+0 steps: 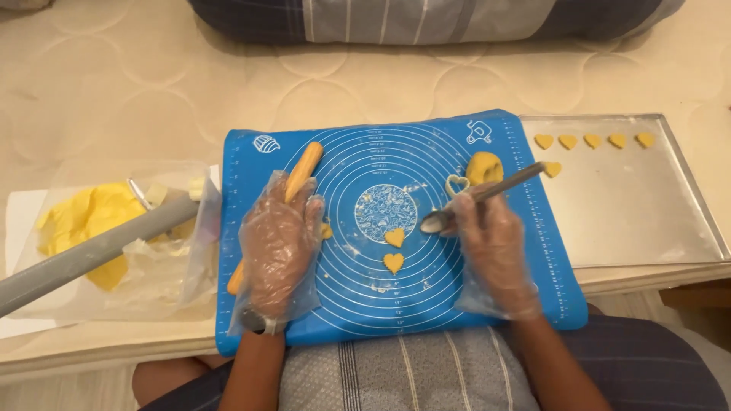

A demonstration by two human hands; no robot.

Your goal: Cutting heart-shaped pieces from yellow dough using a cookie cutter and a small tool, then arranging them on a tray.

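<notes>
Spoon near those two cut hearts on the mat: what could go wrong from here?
The spoon in the right hand may dent or tear the soft dough hearts when sliding under them. The left hand rests on the rolling pin, which could roll and smear the small dough piece beside it.

The left hand [280, 247] lies flat on a wooden rolling pin [303, 169], so the middle of the pin is hidden under the palm, and only its ends show above the fingers and below the wrist. A scrap of dough [327, 230] peeks out beside that hand's fingers, the rest covered. The right hand [493, 247] wraps around a spoon [480, 195], hiding part of the handle inside the grip. Left of both hands, a grey tube [91, 253] runs off the picture's edge. At the top, a striped cushion [426, 19] is cut off.
</notes>
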